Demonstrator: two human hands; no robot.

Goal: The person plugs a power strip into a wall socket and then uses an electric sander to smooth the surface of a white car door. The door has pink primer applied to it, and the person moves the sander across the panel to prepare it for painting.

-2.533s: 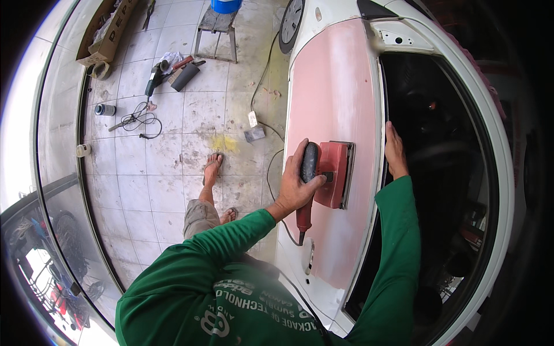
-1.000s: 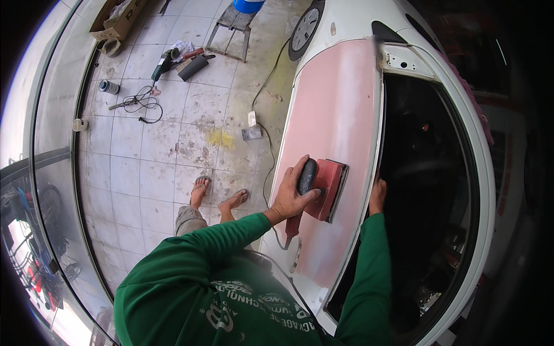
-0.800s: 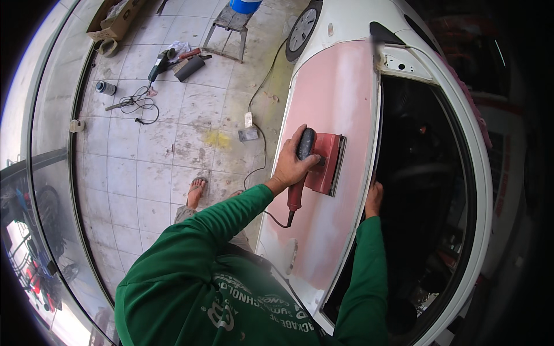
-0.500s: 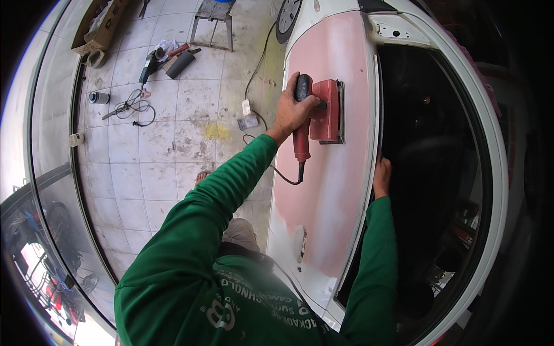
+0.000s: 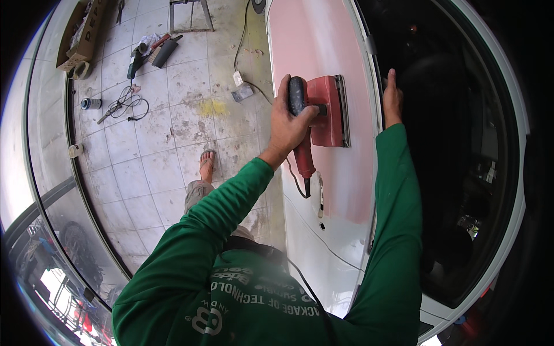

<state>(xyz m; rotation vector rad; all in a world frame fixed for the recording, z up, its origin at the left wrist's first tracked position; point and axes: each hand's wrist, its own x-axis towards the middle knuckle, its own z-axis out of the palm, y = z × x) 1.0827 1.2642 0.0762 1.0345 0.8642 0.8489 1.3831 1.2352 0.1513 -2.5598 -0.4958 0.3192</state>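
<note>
My left hand [image 5: 288, 124] is wrapped round the black-and-red body of a red electric sander [image 5: 326, 115]. The sander's flat pad edge faces the car door [image 5: 306, 32], whose skin is patched pink and white. Whether the pad touches the panel is hard to tell from above. At the window-side edge of the door, my right hand [image 5: 393, 99] lies with a finger stretched out and no tool in it. Some of its fingers are hidden. Below the sander, the handle recess [image 5: 321, 196] shows in the white paint.
The sander's power cord [image 5: 241, 52] runs over the tiled floor and along my side. On the floor at left lie power tools [image 5: 164, 52], a coiled cable [image 5: 124, 104], a can [image 5: 90, 104] and a cardboard box [image 5: 86, 40]. A stool [image 5: 190, 14] stands farther off.
My left hand has carried the sander along the door toward the handle recess. The right hand has shifted along the window edge, its finger now straightened. My foot has come into view.
</note>
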